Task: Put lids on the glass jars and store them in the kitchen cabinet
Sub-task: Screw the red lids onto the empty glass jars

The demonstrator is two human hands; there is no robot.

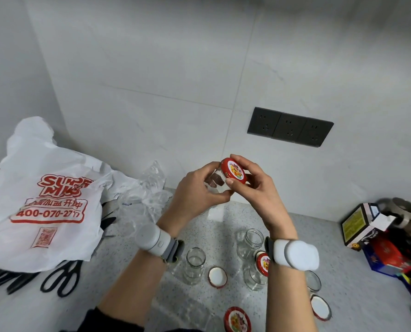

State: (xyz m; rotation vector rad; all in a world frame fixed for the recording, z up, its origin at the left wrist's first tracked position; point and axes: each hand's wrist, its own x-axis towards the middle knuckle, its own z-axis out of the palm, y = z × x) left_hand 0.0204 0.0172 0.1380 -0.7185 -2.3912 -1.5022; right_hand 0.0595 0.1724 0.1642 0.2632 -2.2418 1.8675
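A clear glass jar (214, 180) is held up above the counter, tilted, in my left hand (199, 192). My right hand (254, 188) grips the red printed lid (233, 170) sitting on the jar's mouth. Below on the speckled counter (132, 267) stand open jars, one (195, 264) left of centre and one (251, 243) further right. A third jar (256, 274) carries a red lid (263, 262). Loose lids lie around them: a white-faced one (217, 277), another (320, 307) at the right, and a red printed one (237, 320) at the bottom.
A white plastic bag with red print (46, 197) lies at the left, with crumpled clear plastic (151, 188) beside it. Black scissors (60, 276) rest at the front left. Boxes (367, 228) crowd the right edge. A dark wall socket strip (290, 127) sits on the tiled wall.
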